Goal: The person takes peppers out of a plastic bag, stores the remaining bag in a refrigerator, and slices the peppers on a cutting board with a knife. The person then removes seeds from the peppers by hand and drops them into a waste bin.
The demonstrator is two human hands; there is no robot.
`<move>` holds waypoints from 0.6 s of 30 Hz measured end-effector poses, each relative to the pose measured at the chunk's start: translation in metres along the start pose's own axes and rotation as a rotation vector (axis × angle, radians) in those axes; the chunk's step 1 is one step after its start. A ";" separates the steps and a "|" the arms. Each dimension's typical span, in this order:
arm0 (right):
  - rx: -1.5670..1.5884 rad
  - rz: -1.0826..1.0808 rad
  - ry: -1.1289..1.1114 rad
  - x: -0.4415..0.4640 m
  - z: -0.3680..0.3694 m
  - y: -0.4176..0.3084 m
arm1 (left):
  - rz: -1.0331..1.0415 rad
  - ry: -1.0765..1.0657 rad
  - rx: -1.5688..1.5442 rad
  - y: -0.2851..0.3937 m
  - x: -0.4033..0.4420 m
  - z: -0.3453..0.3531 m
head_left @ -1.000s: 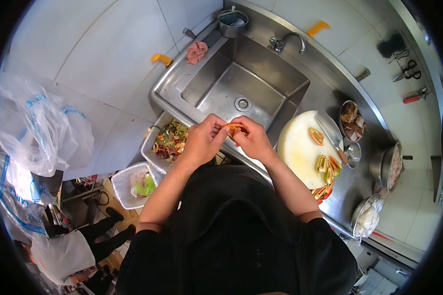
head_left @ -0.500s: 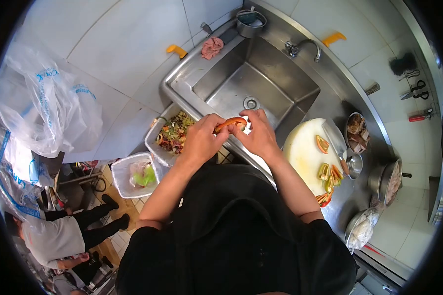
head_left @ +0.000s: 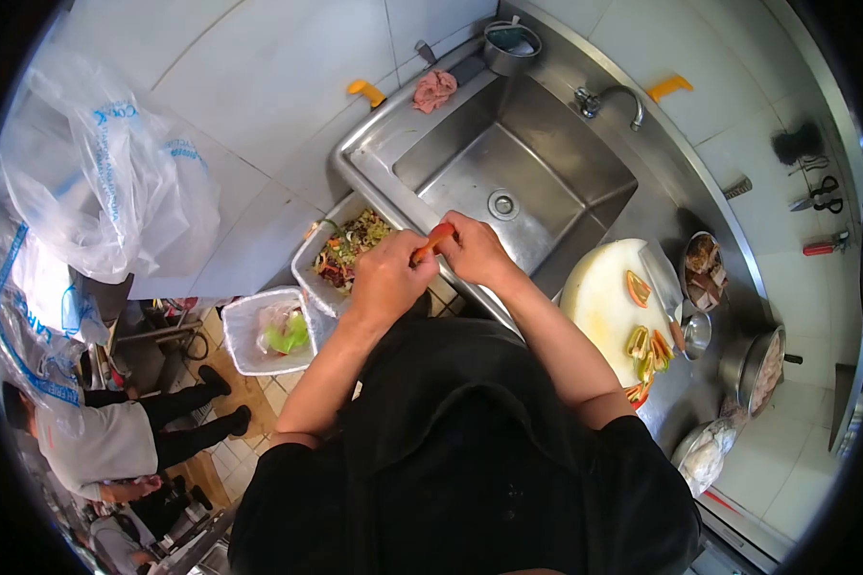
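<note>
A red pepper piece [head_left: 434,241] is held between my two hands over the sink's front edge. My left hand [head_left: 389,278] has its fingers closed round the lower end of it. The fingers of my right hand [head_left: 474,251] pinch its upper end. To the right, a round white cutting board [head_left: 593,302] bears a pepper piece [head_left: 638,288], several cut pepper pieces [head_left: 640,343] and a knife [head_left: 659,273]. Left of my hands is a bin of food scraps [head_left: 350,251].
The steel sink [head_left: 508,158] lies ahead, with a faucet [head_left: 623,101]. A second bin [head_left: 268,359] stands at the lower left, near plastic bags [head_left: 115,192]. Bowls of meat [head_left: 705,273] line the right counter. Another person [head_left: 101,441] is at the far left.
My hands have turned the pepper piece, and my right hand has moved from spread fingers to a pinch on it. The camera view has shifted, so the sink and board appear further right.
</note>
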State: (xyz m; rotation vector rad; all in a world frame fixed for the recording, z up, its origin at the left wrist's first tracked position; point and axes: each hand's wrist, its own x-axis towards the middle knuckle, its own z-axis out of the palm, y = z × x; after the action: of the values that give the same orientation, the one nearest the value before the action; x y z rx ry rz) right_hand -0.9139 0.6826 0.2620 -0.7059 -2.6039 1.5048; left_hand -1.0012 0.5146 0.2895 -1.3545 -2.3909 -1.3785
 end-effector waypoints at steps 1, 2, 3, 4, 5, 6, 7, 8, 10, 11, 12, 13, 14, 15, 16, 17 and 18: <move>0.001 -0.005 -0.008 0.003 0.008 0.008 | -0.071 0.009 -0.009 -0.004 -0.001 -0.006; 0.104 -0.041 -0.015 0.008 0.017 0.019 | -0.141 0.021 -0.019 -0.008 -0.002 -0.013; 0.206 -0.077 -0.022 0.011 0.021 0.022 | -0.146 0.029 -0.013 -0.013 -0.003 -0.018; 0.287 -0.085 -0.053 0.012 0.025 0.026 | -0.269 0.045 -0.093 -0.018 -0.007 -0.023; 0.287 -0.090 -0.064 0.013 0.030 0.029 | -0.393 0.062 -0.174 -0.024 -0.011 -0.027; 0.347 -0.082 -0.053 0.013 0.033 0.028 | -0.471 0.075 -0.264 -0.032 -0.015 -0.029; 0.408 -0.074 -0.042 0.014 0.037 0.026 | -0.476 0.087 -0.258 -0.040 -0.020 -0.031; 0.383 -0.090 0.031 0.014 0.041 0.024 | -0.544 0.155 -0.305 -0.049 -0.025 -0.035; 0.454 -0.072 0.075 0.018 0.028 0.022 | -0.646 0.281 -0.445 -0.066 -0.030 -0.061; 0.521 -0.047 0.130 0.020 0.019 0.021 | -0.647 0.293 -0.436 -0.073 -0.031 -0.079; 0.524 -0.055 0.117 0.018 0.008 0.016 | -0.647 0.317 -0.465 -0.079 -0.033 -0.096; 0.714 -0.004 -0.011 0.013 -0.005 0.008 | -0.649 0.341 -0.494 -0.084 -0.036 -0.111; 0.901 0.052 -0.141 0.008 -0.012 -0.002 | -0.653 0.352 -0.487 -0.087 -0.039 -0.121; 0.901 0.050 -0.152 0.006 -0.011 -0.016 | -0.690 0.291 -0.553 -0.090 -0.040 -0.129; 0.828 -0.066 -0.063 0.004 -0.007 -0.031 | -0.724 0.228 -0.620 -0.094 -0.040 -0.137; 0.754 -0.182 0.029 0.004 0.000 -0.043 | -0.722 0.235 -0.616 -0.111 -0.044 -0.138; 0.664 -0.329 0.092 0.006 0.009 -0.051 | -0.773 0.242 -0.687 -0.142 -0.054 -0.129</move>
State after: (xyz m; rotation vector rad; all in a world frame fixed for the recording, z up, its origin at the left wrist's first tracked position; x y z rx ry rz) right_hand -0.9397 0.6563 0.2989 -0.2516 -1.8368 1.9756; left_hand -1.1143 0.3557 0.2473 -0.1892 -2.4487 -2.5298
